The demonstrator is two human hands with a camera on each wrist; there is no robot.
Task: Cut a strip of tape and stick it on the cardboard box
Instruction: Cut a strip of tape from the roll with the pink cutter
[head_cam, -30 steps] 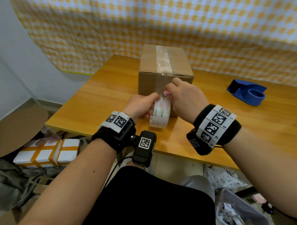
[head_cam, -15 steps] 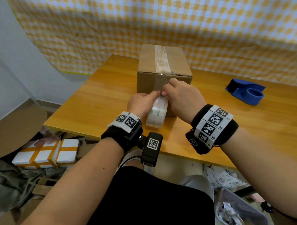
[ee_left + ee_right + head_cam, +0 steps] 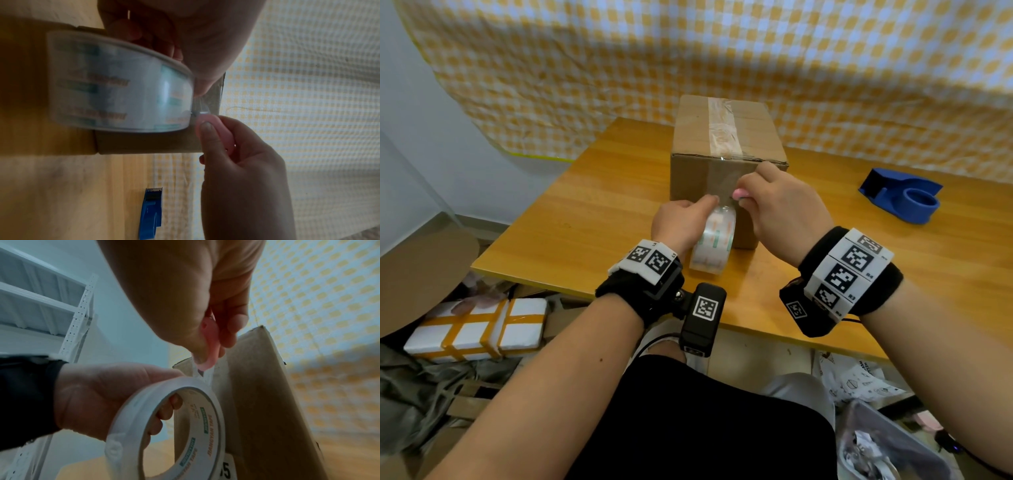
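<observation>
A: Why is the left hand (image 3: pixel 681 222) holding the tape roll (image 3: pixel 714 240) against the front of the cardboard box (image 3: pixel 726 147)?

B: Probably to keep the pulled-out piece tight. Its fingers curl through the roll's hole, at the centre of the head view.

A: And the right hand (image 3: pixel 787 209)?

B: It pinches a small pink cutter (image 3: pixel 213 129) between thumb and fingers, tip at the clear tape (image 3: pixel 202 104) running from the roll up the box face. I judge the cut is under way; whether it is through, I cannot tell.

A: The surroundings?

B: A wooden table (image 3: pixel 592 205), a blue tape dispenser (image 3: pixel 904 195) at middle right, a yellow checked curtain (image 3: pixel 688 61) across the top, and white shelves (image 3: pixel 51 296) at upper left of the right wrist view.
</observation>
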